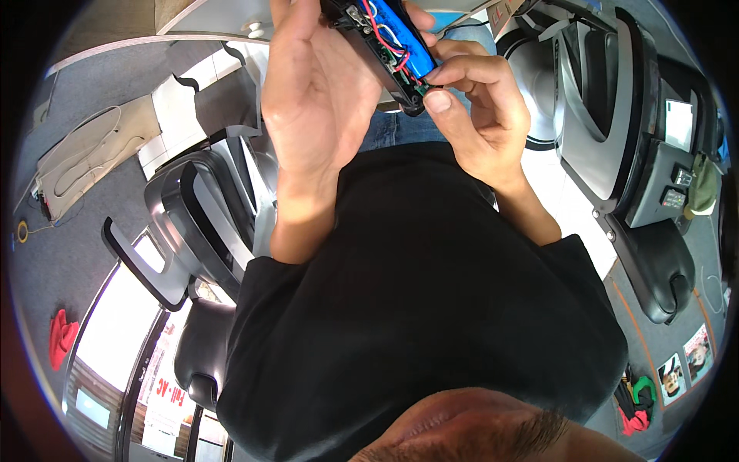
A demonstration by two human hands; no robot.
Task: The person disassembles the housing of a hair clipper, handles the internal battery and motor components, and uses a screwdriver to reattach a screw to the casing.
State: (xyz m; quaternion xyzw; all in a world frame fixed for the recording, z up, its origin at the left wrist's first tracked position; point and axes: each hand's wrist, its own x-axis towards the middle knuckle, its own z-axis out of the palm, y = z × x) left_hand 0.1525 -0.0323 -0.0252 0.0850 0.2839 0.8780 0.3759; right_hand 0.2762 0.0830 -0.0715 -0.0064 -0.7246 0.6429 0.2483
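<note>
At the top of the view, my left hand [315, 100] holds an opened black electronic device [369, 42], palm up, with its fingers mostly hidden behind it. Inside the casing lie a blue cylindrical battery [404, 42], red and white wires [389, 46] and a small green board [422, 88] at the lower end. My right hand [473, 108] grips that lower end, index finger bent at the battery's tip and thumb beside the board. Whether its fingertips pinch a wire is too small to tell.
Black-and-silver padded chairs [196, 204] stand at left and right [593, 115]. A pale table edge [208, 31] crosses the top left. A beige board with cables [85, 154] lies at the left. Red cloth [61, 339] is at the far left, and bundled coloured items [637, 400] at lower right.
</note>
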